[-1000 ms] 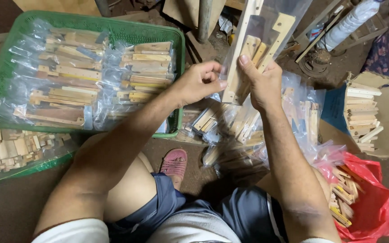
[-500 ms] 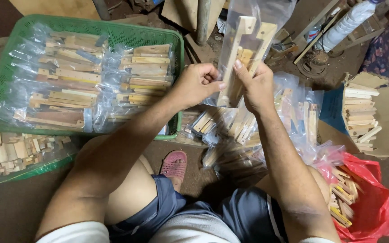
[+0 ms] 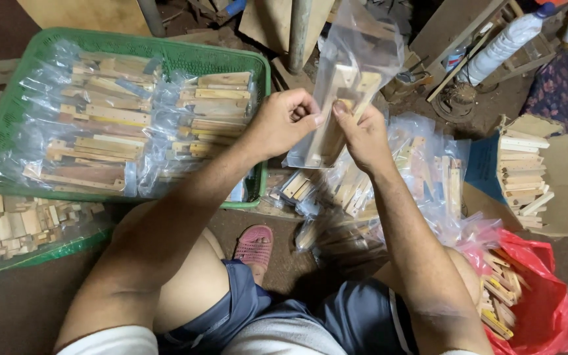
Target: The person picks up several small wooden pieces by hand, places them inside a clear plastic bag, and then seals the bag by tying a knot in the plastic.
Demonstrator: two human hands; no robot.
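Note:
Both my hands hold a clear plastic bag of wooden pieces (image 3: 346,98) upright in front of me. My left hand (image 3: 284,121) pinches the bag's left side with fingers curled. My right hand (image 3: 359,135) grips its lower right side, thumb up against the wood inside. Below the hands lies a heap of filled clear bags (image 3: 389,184) on the floor. A green plastic basket (image 3: 1,131) to the left holds several more bags of wooden strips.
A cardboard box (image 3: 567,184) with pale wooden sticks stands at the right. A red plastic bag (image 3: 540,302) of wood pieces lies at the lower right. Loose wooden blocks (image 3: 14,223) sit at the left. A white bottle (image 3: 507,43) and a pink sandal (image 3: 254,246) are nearby.
The bag with wooden pieces has tilted and shifted slightly between my hands, and my fingers have closed in on its middle. The view has drifted a little.

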